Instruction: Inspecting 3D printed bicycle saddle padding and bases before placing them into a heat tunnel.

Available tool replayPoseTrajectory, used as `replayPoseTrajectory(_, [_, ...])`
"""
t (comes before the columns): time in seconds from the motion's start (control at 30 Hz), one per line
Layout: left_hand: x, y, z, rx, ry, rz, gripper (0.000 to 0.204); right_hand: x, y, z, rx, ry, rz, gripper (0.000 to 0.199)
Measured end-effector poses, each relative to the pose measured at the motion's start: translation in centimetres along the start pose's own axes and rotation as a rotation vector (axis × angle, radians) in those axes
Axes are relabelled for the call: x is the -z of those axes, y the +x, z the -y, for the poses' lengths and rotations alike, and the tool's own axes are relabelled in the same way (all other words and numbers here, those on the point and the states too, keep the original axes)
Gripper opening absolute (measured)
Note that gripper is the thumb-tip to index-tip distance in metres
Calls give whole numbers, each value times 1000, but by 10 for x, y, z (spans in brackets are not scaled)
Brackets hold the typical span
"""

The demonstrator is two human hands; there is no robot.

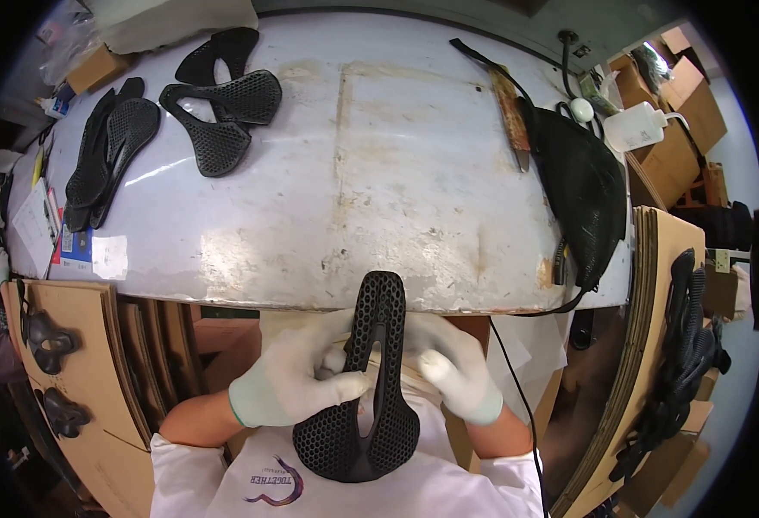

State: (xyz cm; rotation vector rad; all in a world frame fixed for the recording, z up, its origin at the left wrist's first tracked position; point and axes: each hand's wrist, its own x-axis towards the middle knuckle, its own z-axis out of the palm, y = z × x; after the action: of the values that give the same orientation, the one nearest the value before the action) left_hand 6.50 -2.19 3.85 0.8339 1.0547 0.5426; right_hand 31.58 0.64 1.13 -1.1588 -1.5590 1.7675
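Note:
A black bicycle saddle (389, 436) with a honeycomb surface and a long centre slot is held upright before my chest, its narrow nose toward the table. My left hand (297, 367), in a white glove, grips its left side, thumb across the front and other fingers partly hidden. My right hand (455, 367), gloved too, is at the right edge of the saddle. Its fingers curl in behind, where their tips are hidden, and its thumb stands off the front face.
More black saddles (224, 108) lie at the table's (396, 190) far left, beside another stack (112, 151). On the right are a black mesh bag (576, 190), a rusty blade-like tool (511, 116) and a white squeeze bottle (636, 127). Cardboard-coloured boards (73, 380) flank me; a black cable (517, 388) hangs at right.

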Motion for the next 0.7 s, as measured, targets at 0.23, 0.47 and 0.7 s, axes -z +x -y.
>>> replayPoseTrajectory(0.23, [-2, -7, -14, 97, 109, 58, 72, -10, 14, 1, 20, -50, 110, 54])
replayPoseTrajectory(0.47, [5, -14, -15, 12, 235, 25, 73, -14, 7, -8, 17, 22, 279, 80])
replayPoseTrajectory(0.7, [5, -15, -13, -78, 149, -86, 48, -13, 4, 0, -217, 90, 428, 88])
